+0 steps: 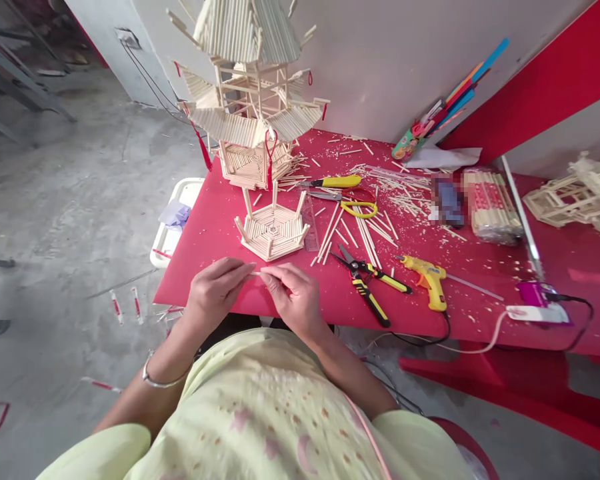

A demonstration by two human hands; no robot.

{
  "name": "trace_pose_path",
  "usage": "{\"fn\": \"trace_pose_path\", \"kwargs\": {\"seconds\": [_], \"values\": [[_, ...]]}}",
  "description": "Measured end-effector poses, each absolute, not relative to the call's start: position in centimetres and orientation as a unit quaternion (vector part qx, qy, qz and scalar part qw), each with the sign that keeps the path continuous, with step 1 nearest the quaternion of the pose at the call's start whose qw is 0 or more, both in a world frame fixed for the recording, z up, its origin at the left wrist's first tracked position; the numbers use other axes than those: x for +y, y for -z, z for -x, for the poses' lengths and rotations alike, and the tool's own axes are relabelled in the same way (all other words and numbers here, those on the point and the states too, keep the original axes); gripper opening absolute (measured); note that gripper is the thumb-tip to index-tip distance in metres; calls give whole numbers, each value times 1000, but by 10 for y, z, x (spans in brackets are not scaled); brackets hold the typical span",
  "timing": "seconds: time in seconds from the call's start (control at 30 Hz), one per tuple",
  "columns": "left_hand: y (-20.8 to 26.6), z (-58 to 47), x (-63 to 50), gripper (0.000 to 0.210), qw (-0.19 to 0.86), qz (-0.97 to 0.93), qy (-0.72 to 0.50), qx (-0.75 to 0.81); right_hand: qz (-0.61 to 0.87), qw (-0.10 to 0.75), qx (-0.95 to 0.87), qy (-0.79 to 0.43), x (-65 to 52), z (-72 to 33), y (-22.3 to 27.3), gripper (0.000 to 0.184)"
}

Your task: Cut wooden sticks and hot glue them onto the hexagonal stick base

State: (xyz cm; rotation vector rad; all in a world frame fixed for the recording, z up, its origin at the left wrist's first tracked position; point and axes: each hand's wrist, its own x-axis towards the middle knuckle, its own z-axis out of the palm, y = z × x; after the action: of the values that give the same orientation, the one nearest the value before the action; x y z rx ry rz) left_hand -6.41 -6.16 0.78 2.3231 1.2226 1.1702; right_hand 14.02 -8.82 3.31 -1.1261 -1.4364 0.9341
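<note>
Between my two hands, over the table's front edge, is a short pale wooden stick (255, 273). My left hand (219, 287) pinches one end of it and my right hand (293, 293) pinches the other; most of the stick is hidden by fingers. Just beyond them on the red table (200, 247) sits a six-sided base (273, 230) built of sticks, with short upright posts at its corners. Behind that rises a tiered stick pagoda (253, 100) with red tassels hanging from its eaves.
Right of the base lie loose sticks (367, 240), yellow-handled scissors (360, 209), a yellow cutter (337, 182), pliers-like cutters (367, 277) and a corded yellow glue gun (430, 280). Farther right are packed sticks (493, 207), a power strip (535, 313) and another stick structure (580, 197).
</note>
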Motion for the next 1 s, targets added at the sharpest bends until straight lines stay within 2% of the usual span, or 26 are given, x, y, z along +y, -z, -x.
{"fn": "trace_pose_path", "kwargs": {"seconds": [0.1, 0.17, 0.33, 0.5, 0.67, 0.77, 0.83, 1.0], "values": [[-15, 63, -55, 11, 187, -746, -454, 450, 500, 542, -551, -390, -86, -138, -26, 16], [-16, 62, -51, 6, 228, -719, -467, 462, 506, 548, -487, -455, -83, -136, -18, 19], [-12, 61, -47, 6, 267, -723, -459, 442, 445, 532, -297, -656, -77, -118, 2, 34], [-9, 72, -42, 7, 307, -717, -444, 441, 417, 542, -211, -699, -76, -103, 9, 39], [-5, 84, -26, 26, 381, -607, -513, 472, 426, 564, -253, -661, -80, -110, 11, 35], [1, 82, -14, 53, 409, -571, -517, 490, 422, 545, -291, -664, -84, -114, 9, 34], [5, 77, -9, 64, 421, -583, -487, 496, 418, 532, -299, -672, -86, -115, 6, 32], [5, 61, -16, 54, 398, -609, -424, 540, 403, 543, -271, -685, -87, -115, 4, 36]]}}
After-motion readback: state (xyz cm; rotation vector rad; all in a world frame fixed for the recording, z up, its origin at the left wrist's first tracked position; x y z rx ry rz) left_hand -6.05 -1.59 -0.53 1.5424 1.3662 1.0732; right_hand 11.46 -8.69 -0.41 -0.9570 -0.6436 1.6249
